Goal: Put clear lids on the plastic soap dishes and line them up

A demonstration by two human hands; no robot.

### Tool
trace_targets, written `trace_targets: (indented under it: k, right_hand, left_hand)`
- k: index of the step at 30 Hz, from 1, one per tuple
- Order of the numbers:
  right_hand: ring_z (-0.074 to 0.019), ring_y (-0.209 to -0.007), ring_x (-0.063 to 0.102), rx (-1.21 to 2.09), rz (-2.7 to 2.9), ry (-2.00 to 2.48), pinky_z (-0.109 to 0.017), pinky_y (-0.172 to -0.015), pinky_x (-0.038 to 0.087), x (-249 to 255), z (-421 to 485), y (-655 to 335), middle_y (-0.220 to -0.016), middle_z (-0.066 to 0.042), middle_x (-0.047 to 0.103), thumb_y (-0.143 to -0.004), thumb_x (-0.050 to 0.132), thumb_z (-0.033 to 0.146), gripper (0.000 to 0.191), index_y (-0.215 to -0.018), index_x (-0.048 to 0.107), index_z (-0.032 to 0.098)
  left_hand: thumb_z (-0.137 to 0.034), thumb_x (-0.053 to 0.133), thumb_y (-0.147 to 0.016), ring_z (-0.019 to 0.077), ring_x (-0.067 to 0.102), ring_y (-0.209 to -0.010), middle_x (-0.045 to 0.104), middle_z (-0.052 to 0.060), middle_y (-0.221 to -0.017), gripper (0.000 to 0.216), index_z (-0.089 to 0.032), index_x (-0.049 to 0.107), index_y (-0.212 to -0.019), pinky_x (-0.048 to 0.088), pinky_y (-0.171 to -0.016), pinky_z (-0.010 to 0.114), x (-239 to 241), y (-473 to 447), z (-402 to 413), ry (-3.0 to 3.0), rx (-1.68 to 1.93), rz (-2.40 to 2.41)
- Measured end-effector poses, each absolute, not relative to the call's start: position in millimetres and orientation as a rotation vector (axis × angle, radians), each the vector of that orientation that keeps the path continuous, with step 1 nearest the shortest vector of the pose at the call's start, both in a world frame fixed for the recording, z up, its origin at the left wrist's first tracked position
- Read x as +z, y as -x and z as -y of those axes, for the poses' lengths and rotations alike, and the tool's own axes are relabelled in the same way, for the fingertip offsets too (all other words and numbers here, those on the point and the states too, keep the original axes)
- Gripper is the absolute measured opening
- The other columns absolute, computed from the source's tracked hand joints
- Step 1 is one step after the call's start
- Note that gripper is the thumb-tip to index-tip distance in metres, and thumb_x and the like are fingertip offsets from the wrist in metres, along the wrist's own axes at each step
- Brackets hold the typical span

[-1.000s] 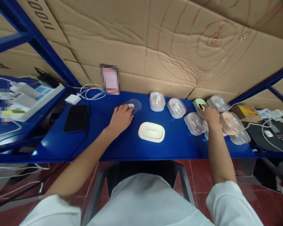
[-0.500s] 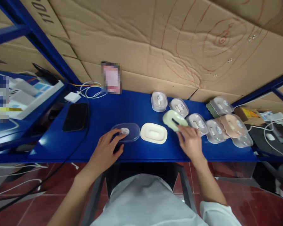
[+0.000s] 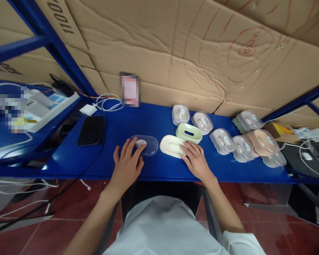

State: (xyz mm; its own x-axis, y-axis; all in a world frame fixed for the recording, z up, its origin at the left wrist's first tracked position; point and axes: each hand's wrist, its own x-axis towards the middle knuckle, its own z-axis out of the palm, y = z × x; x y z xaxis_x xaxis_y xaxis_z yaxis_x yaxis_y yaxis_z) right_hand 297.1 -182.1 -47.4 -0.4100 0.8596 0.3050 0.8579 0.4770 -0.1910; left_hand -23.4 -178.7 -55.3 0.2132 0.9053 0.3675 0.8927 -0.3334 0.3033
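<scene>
My left hand [image 3: 128, 160], fingers spread, rests at the near left edge of a clear plastic lid [image 3: 150, 146] with a round label. My right hand [image 3: 196, 157] lies over the right end of a cream oval tray [image 3: 168, 144], its fingers stretched out; whether it grips the rim I cannot tell. Right behind the tray stands a light green soap-box-like piece [image 3: 189, 139] with a dark slot in its top, and no hand is on it. To the right are covered boxes of the same kind, the nearest a clear-lidded box [image 3: 222, 141].
More lidded boxes [image 3: 180, 114] stand along the cardboard wall [image 3: 149, 42], and several are stacked [image 3: 263, 141] at the right. A black phone [image 3: 91, 131], a white charger [image 3: 88, 109] and a cable lie at the left of the blue table [image 3: 117, 122]. A blue frame post stands at each side.
The light green piece has moved left and now stands behind the cream tray. My right hand has let go of it and shifted left onto the tray. My left hand's fingers have spread.
</scene>
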Motion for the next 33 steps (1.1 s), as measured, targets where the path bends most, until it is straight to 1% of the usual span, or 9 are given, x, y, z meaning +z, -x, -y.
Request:
trace_targets:
  k: [3, 7, 12, 16, 20, 24, 27, 29, 33]
  right_hand:
    - [-0.0293, -0.155, 0.047, 0.044, 2.430, 1.324, -0.058, -0.128, 0.036, -47.7, 178.2, -286.7, -0.162, -0.011, 0.056, -0.111, 0.054, 0.036, 0.042, -0.152, 0.060, 0.028]
    - [-0.0231, -0.157, 0.046, 0.193, 2.479, 1.181, -0.052, -0.128, 0.039, -45.1, 183.8, -282.1, -0.164, -0.009, 0.054, -0.113, 0.047, 0.025, 0.040, -0.149, 0.062, 0.028]
    - [-0.0313, -0.162, 0.037, 0.145, 2.356, 1.379, -0.060, -0.128, 0.036, -44.6, 194.1, -315.7, -0.173, -0.011, 0.041, -0.110, 0.055, 0.038, 0.050, -0.159, 0.052, 0.030]
    - [-0.0362, -0.161, 0.036, 0.002, 2.111, 1.619, -0.065, -0.124, 0.038, -52.7, 195.9, -342.2, -0.174, -0.014, 0.038, -0.111, 0.051, 0.038, 0.055, -0.165, 0.043, 0.028]
    - [-0.0324, -0.155, 0.046, 0.031, 2.132, 1.502, -0.058, -0.124, 0.041, -53.6, 200.1, -328.2, -0.167, -0.012, 0.049, -0.111, 0.052, 0.035, 0.050, -0.161, 0.048, 0.030]
    - [-0.0278, -0.149, 0.053, 0.124, 2.314, 1.333, -0.049, -0.120, 0.047, -49.6, 203.1, -307.0, -0.160, -0.009, 0.058, -0.111, 0.054, 0.036, 0.043, -0.153, 0.058, 0.029]
    - [-0.0291, -0.154, 0.048, 0.011, 2.258, 1.412, -0.051, -0.124, 0.041, -46.8, 192.1, -316.2, -0.165, -0.010, 0.052, -0.112, 0.052, 0.036, 0.043, -0.154, 0.058, 0.027]
    - [-0.0317, -0.155, 0.046, -0.084, 2.192, 1.520, -0.056, -0.126, 0.038, -45.3, 178.4, -330.2, -0.162, -0.012, 0.055, -0.112, 0.051, 0.036, 0.047, -0.157, 0.054, 0.025]
    - [-0.0340, -0.137, 0.058, -0.164, 2.105, 1.602, -0.056, -0.116, 0.049, -43.1, 161.0, -341.2, -0.135, -0.012, 0.072, -0.110, 0.056, 0.038, 0.038, -0.142, 0.070, 0.025]
  left_hand:
    - [-0.021, 0.052, -0.102, 0.0405, 0.039, -0.159, 0.046, 0.016, -0.168, 0.047, -0.027, 0.059, -0.148, 0.026, -0.126, 0.072, -55.7, 20.2, 175.8, -2.430, 0.748, -1.791]
    - [-0.032, 0.052, -0.105, 0.0415, 0.043, -0.156, 0.050, 0.019, -0.165, 0.044, -0.025, 0.060, -0.147, 0.036, -0.121, 0.067, -54.0, 24.8, 173.9, -2.371, 0.761, -1.846]
    - [-0.039, 0.054, -0.108, 0.0401, 0.056, -0.143, 0.061, 0.013, -0.156, 0.041, -0.028, 0.062, -0.147, 0.046, -0.110, 0.060, -52.6, 38.2, 176.7, -2.406, 0.785, -1.873]
    - [-0.038, 0.057, -0.108, 0.0350, 0.063, -0.129, 0.073, 0.007, -0.142, 0.036, -0.032, 0.067, -0.142, 0.049, -0.103, 0.052, -46.6, 34.9, 176.7, -2.383, 0.998, -1.835]
    - [-0.038, 0.058, -0.109, 0.0282, 0.067, -0.124, 0.077, 0.004, -0.135, 0.031, -0.031, 0.071, -0.136, 0.050, -0.102, 0.045, -37.1, 8.0, 174.5, -2.398, 1.149, -1.613]
    - [-0.038, 0.060, -0.108, 0.0281, 0.068, -0.124, 0.077, 0.006, -0.133, 0.030, -0.029, 0.073, -0.134, 0.049, -0.099, 0.043, -42.1, -5.1, 168.3, -2.447, 1.105, -1.646]
    - [-0.033, 0.059, -0.108, 0.0318, 0.067, -0.127, 0.075, 0.010, -0.136, 0.029, -0.025, 0.074, -0.132, 0.048, -0.098, 0.045, -53.3, 7.7, 162.7, -2.383, 1.083, -1.873]
    - [-0.028, 0.057, -0.108, 0.0337, 0.065, -0.130, 0.072, 0.012, -0.139, 0.029, -0.024, 0.073, -0.132, 0.049, -0.099, 0.046, -59.0, 18.8, 160.3, -2.365, 1.030, -1.933]
    - [-0.030, 0.057, -0.107, 0.0384, 0.062, -0.134, 0.066, 0.016, -0.146, 0.033, -0.023, 0.069, -0.137, 0.050, -0.104, 0.053, -58.9, 28.6, 159.8, -2.364, 0.926, -1.938]
